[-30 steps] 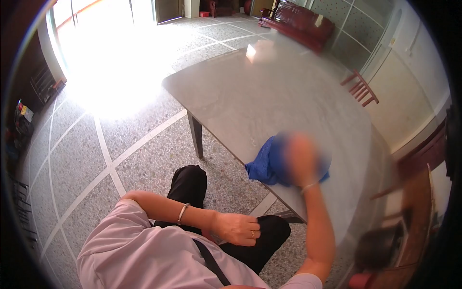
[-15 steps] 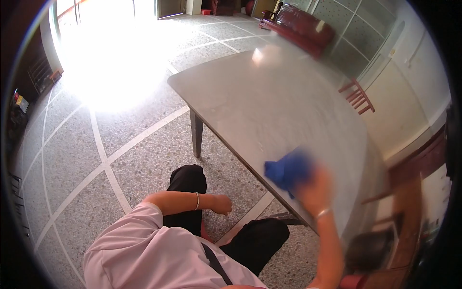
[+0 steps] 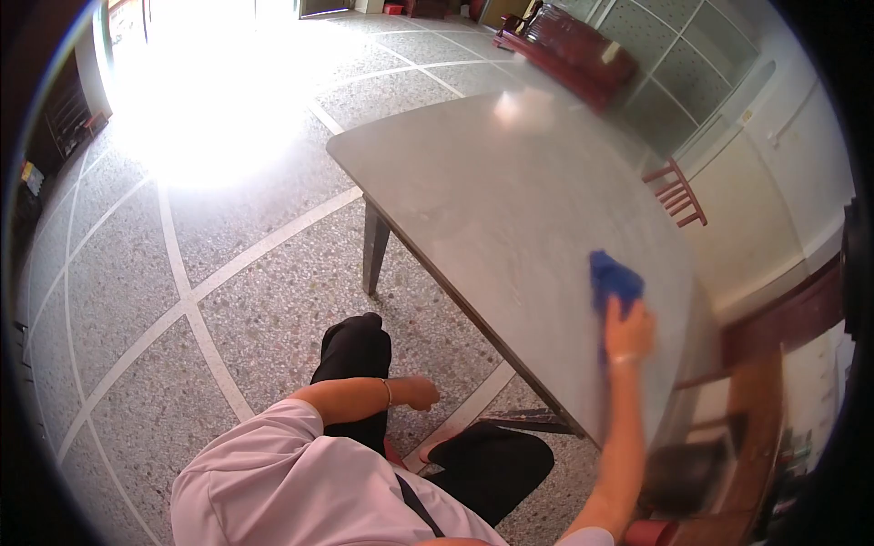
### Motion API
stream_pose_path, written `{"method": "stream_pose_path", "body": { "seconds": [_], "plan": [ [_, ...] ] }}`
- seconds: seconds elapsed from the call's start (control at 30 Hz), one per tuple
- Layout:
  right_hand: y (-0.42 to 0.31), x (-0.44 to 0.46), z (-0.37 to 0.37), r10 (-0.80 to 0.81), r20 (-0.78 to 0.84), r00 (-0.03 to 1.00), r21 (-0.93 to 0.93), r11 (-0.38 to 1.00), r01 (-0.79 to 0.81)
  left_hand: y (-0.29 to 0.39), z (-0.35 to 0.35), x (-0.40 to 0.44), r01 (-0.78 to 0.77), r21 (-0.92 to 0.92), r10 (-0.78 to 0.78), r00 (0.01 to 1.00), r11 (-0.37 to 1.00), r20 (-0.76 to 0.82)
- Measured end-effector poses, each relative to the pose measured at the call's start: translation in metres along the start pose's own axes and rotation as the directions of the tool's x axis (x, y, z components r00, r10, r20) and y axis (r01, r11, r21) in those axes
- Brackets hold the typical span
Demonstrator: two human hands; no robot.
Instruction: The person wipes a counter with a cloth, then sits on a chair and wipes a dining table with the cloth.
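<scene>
A blue cloth (image 3: 616, 280) lies bunched on the grey tabletop (image 3: 492, 200), with my right hand (image 3: 630, 329) closed over its near end and pressing it against the surface. The right arm stretches forward along the right part of the table, a bracelet at the wrist. My left hand (image 3: 421, 394) hangs over my lap, off the table's near edge, its fingers curled in with nothing visible in them.
A red wooden chair (image 3: 675, 194) stands by the table's far right side. Further back is a dark red sofa (image 3: 578, 55). One table leg (image 3: 374, 247) meets the speckled floor (image 3: 264, 282). Wooden furniture (image 3: 765, 428) and a wall are at the right.
My right hand has slid the blue cloth right and farther from me across the tabletop. The left hand has stayed nearly in place.
</scene>
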State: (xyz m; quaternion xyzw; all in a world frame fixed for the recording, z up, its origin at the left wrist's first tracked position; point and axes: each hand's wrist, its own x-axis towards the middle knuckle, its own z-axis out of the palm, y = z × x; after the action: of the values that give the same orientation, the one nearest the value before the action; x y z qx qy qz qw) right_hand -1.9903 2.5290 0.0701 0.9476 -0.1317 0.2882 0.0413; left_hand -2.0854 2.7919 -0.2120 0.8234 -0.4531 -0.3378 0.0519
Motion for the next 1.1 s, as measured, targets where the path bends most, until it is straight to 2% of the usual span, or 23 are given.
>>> {"method": "stream_pose_path", "body": {
  "seconds": [0.1, 0.23, 0.27, 0.4, 0.5, 0.57, 0.67, 0.77, 0.93, 1.1],
  "plan": [
    [-0.062, -0.004, -0.004, -0.162, -0.035, 0.986, 0.137, 0.977, 0.165, -0.003, 0.011, 0.011, 0.001, -0.007, -0.001, 0.999, 1.0, 0.038],
    [-0.131, -0.021, -0.028, -0.316, 0.036, 0.948, 0.322, 0.902, 0.289, -0.008, 0.024, 0.016, -0.005, -0.05, 0.006, 1.0, 0.999, 0.012],
    [-0.142, -0.026, -0.031, -0.36, 0.001, 0.933, 0.353, 0.873, 0.337, -0.006, 0.02, 0.01, -0.004, -0.059, 0.004, 1.0, 0.998, -0.001],
    [-0.155, -0.031, -0.035, -0.463, -0.054, 0.885, 0.465, 0.772, 0.433, -0.015, 0.033, 0.019, 0.024, -0.034, -0.022, 0.999, 0.999, 0.039],
    [-0.151, -0.028, -0.032, -0.511, -0.089, 0.855, 0.495, 0.722, 0.483, -0.004, 0.01, 0.0, 0.088, -0.084, -0.079, 0.992, 0.993, 0.1],
    [-0.146, -0.024, -0.03, -0.543, -0.087, 0.835, 0.512, 0.695, 0.505, -0.007, 0.015, 0.004, 0.058, -0.071, -0.051, 0.994, 0.996, 0.092],
    [-0.14, -0.021, -0.026, -0.53, -0.106, 0.841, 0.524, 0.689, 0.501, -0.014, 0.021, 0.01, 0.051, -0.094, -0.046, 0.997, 0.994, 0.057],
    [-0.126, -0.01, -0.02, -0.483, -0.032, 0.875, 0.466, 0.767, 0.44, -0.013, 0.015, 0.007, 0.046, -0.122, -0.043, 0.999, 0.991, 0.029],
    [-0.053, 0.025, 0.023, -0.33, -0.097, 0.939, 0.27, 0.899, 0.344, -0.007, 0.012, 0.008, 0.077, -0.139, -0.072, 0.997, 0.987, 0.039],
    [0.03, 0.064, 0.059, -0.012, -0.042, 0.999, 0.001, 1.0, 0.012, -0.01, 0.013, 0.011, 0.057, -0.13, -0.052, 0.998, 0.99, 0.035]
  ]
}}
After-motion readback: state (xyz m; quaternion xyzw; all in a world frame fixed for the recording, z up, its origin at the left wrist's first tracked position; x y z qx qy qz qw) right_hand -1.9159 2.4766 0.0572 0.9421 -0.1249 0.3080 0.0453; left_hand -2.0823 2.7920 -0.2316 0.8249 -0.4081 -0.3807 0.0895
